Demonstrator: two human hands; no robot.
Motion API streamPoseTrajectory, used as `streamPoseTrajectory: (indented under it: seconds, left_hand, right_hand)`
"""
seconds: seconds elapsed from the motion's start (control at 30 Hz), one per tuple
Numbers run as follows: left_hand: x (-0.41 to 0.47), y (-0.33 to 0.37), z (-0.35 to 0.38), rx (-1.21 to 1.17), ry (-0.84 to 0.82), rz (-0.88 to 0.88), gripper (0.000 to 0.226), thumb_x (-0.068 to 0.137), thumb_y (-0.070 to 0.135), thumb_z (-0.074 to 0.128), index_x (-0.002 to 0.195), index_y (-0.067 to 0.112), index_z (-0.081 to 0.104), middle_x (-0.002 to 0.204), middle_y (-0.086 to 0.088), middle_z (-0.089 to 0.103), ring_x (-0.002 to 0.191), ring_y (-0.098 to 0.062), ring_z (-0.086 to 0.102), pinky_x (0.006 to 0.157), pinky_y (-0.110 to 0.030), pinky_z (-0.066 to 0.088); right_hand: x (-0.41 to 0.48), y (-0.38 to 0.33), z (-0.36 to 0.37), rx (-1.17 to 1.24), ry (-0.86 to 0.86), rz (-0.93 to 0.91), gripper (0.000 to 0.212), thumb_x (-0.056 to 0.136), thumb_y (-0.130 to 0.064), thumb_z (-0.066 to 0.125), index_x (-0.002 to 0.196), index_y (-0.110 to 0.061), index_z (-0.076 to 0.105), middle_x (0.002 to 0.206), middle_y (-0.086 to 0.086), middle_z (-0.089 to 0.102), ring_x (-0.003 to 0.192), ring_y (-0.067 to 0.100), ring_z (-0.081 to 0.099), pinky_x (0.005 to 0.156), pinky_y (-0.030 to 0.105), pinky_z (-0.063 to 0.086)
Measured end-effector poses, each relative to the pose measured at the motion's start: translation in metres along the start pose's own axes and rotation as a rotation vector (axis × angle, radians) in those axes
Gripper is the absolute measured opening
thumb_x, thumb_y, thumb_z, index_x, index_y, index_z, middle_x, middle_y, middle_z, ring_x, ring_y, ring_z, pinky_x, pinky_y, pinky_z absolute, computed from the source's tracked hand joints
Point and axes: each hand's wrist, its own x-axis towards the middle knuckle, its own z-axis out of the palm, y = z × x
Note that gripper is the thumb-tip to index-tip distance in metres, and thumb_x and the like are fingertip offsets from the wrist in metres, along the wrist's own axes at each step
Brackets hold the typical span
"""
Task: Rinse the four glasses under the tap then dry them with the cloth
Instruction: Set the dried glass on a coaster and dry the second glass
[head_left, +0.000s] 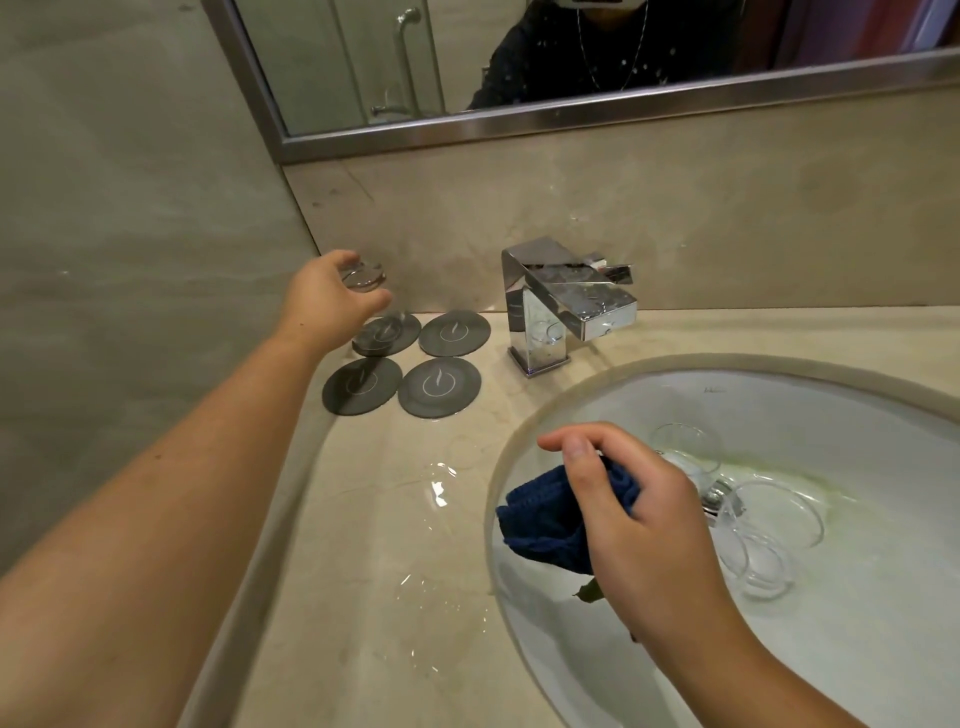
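The left hand (332, 291) reaches to the counter's (363, 519) back corner, its grip curled round a clear glass (365, 275) over the rear-left of four dark coasters (439, 387). A chrome tap (566, 301) stands beside them. Above the sink (831, 649), the right hand's (639, 519) grip pinches a blue cloth (545, 530). Three glasses (769, 519) lie in the basin.

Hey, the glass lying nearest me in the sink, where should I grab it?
Probably around its middle, from above: the glass seems to lie on its side in the sink, so its curved wall faces up. Clasp across the wall, not the rim.
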Motion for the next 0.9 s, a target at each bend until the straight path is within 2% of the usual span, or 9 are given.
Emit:
streamPoseTrajectory:
  seconds: [0.2,0.37,0.43,0.5,0.63,0.73,0.83,0.9]
  left_hand:
    - [0.0,0.001,0.003,-0.01,-0.003,0.007,0.074,0.087,0.03,0.086,0.151,0.01,0.055,0.144,-0.008,0.065,0.127,-0.023,0.064,0.107,-0.029,0.048]
    - [0.001,0.0,0.006,0.023,-0.022,-0.008,0.076,0.089,0.034,0.084,0.153,0.012,0.051,0.149,-0.009,0.06,0.133,-0.026,0.06,0.108,-0.032,0.045]
    - [0.0,-0.002,0.006,0.059,-0.023,-0.006,0.08,0.088,0.042,0.083,0.155,0.016,0.048,0.154,-0.01,0.055,0.139,-0.029,0.054,0.115,-0.039,0.043]
    - [-0.007,-0.002,0.005,0.082,0.016,0.001,0.079,0.089,0.048,0.08,0.155,0.02,0.047,0.153,-0.012,0.051,0.142,-0.033,0.047,0.118,-0.045,0.041]
    - [-0.046,0.013,0.004,0.003,0.227,0.106,0.047,0.096,0.037,0.07,0.139,0.021,0.061,0.138,-0.006,0.056,0.129,-0.028,0.051,0.109,-0.032,0.041]
    - [-0.089,0.037,0.001,-0.153,0.321,0.231,0.029,0.095,0.027,0.065,0.123,0.02,0.068,0.119,0.003,0.056,0.109,-0.021,0.06,0.1,-0.03,0.048]
    - [-0.139,0.07,0.0,-0.303,0.275,0.285,0.019,0.095,0.024,0.063,0.114,0.023,0.067,0.114,0.004,0.06,0.094,-0.008,0.059,0.089,-0.016,0.048]
    - [-0.172,0.093,0.002,-0.346,0.144,0.298,0.014,0.097,0.024,0.063,0.11,0.024,0.068,0.112,0.003,0.065,0.09,0.0,0.059,0.083,-0.01,0.045]
  right_hand:
    - [0.0,0.0,0.0,0.012,0.002,0.001,0.024,0.105,-0.033,0.058,0.091,-0.037,0.078,0.071,-0.023,0.066,0.074,0.0,0.067,0.049,0.019,0.052]
    - [0.0,0.001,-0.001,0.011,0.004,0.018,0.024,0.104,-0.037,0.057,0.09,-0.041,0.077,0.077,-0.019,0.068,0.08,0.004,0.069,0.05,0.023,0.056]
    - [0.0,0.0,-0.001,0.004,0.005,0.026,0.024,0.104,-0.037,0.057,0.092,-0.04,0.077,0.08,-0.021,0.069,0.084,0.004,0.069,0.051,0.025,0.058]
    - [0.0,-0.002,-0.001,-0.015,0.013,0.036,0.023,0.105,-0.037,0.056,0.093,-0.039,0.076,0.084,-0.022,0.069,0.088,0.005,0.069,0.055,0.032,0.062]
    - [0.0,-0.006,-0.006,-0.032,0.054,0.028,0.023,0.107,-0.037,0.056,0.095,-0.037,0.076,0.082,-0.018,0.068,0.082,0.007,0.068,0.054,0.042,0.063]
    - [0.003,-0.015,-0.014,-0.031,0.121,0.003,0.025,0.108,-0.038,0.054,0.098,-0.034,0.077,0.078,-0.02,0.069,0.079,0.005,0.067,0.065,0.039,0.062]
    - [0.012,-0.034,-0.033,0.056,0.275,-0.01,0.028,0.109,-0.04,0.054,0.096,-0.034,0.078,0.078,-0.013,0.068,0.08,0.012,0.066,0.071,0.032,0.055]
    - [0.018,-0.049,-0.053,0.147,0.341,0.023,0.027,0.105,-0.044,0.056,0.092,-0.036,0.079,0.089,-0.003,0.072,0.088,0.021,0.071,0.074,0.037,0.06]
